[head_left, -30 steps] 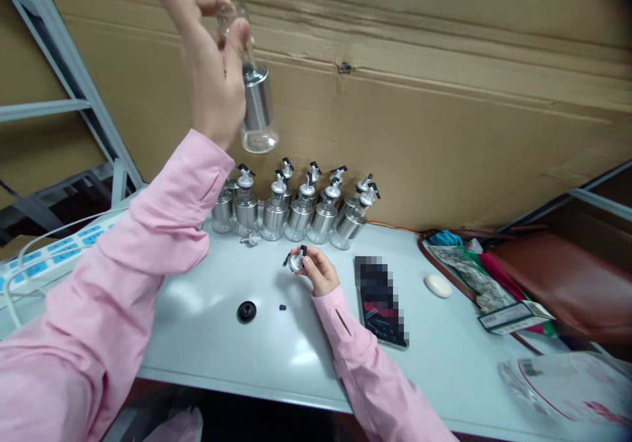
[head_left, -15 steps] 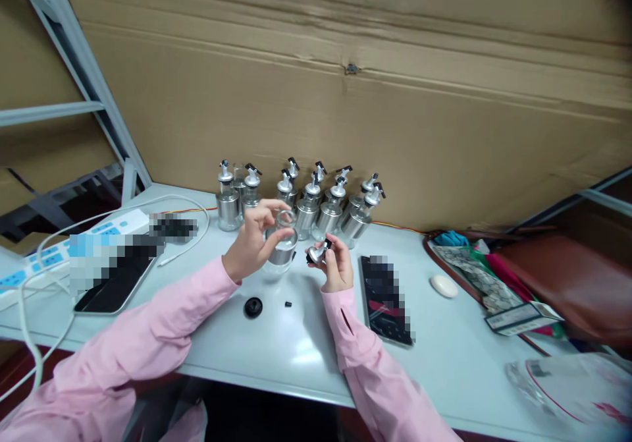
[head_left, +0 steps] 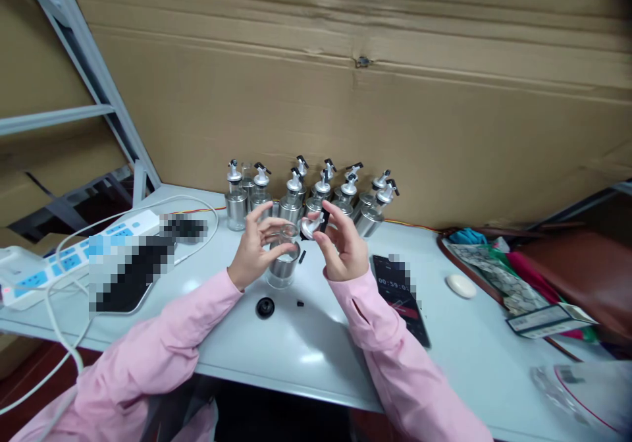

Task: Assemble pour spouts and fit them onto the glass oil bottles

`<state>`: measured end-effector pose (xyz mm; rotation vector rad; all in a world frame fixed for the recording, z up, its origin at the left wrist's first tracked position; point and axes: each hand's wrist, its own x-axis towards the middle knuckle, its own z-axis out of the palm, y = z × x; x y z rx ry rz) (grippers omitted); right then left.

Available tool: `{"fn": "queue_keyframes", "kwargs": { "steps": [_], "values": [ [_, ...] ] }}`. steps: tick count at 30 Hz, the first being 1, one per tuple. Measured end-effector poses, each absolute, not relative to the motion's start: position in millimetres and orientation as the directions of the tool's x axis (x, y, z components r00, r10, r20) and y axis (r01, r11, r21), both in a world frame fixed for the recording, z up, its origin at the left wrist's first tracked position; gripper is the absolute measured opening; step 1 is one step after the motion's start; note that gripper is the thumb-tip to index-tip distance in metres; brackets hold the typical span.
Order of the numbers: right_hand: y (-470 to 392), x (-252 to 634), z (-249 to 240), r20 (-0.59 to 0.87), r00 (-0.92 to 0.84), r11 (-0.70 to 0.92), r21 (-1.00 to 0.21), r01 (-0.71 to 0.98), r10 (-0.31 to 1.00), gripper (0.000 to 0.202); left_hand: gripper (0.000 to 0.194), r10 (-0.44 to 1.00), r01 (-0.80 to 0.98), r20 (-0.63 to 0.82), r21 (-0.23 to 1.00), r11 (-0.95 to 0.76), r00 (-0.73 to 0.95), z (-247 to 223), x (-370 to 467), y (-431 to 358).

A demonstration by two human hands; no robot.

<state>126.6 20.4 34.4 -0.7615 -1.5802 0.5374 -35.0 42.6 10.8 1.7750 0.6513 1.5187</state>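
Note:
An uncapped glass bottle with a metal sleeve [head_left: 283, 267] stands upright on the table. My left hand [head_left: 257, 244] is around its neck, thumb on one side and fingers on the other. Just right of the bottle mouth, my right hand [head_left: 343, 241] pinches a silver pourer top [head_left: 310, 227] with a black lever, tilted and apart from the bottle. A black round cap [head_left: 265, 307] and a tiny black piece [head_left: 300, 303] lie in front of the bottle. Another small black part [head_left: 303, 256] rests beside it.
Several bottles with pourers [head_left: 371, 219] stand behind, against cardboard [head_left: 296, 112]. A phone [head_left: 402, 297] and a white oval object [head_left: 461, 286] lie right, near a brown bag [head_left: 567, 264]. A power strip [head_left: 74, 257] and cables are at left.
My right hand has risen and turned, bringing the pourer top up beside the bottle mouth. My left hand's fingers are spread more. The whole view has shifted slightly.

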Motion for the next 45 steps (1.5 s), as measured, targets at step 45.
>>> {"fn": "queue_keyframes", "kwargs": {
  "steps": [45],
  "values": [
    [24,148,-13,0.715,0.094,0.646,-0.673,0.360,0.693,0.065,0.050,0.699,0.396,0.715,0.643,-0.656,-0.003,43,-61,59]
  ]
}}
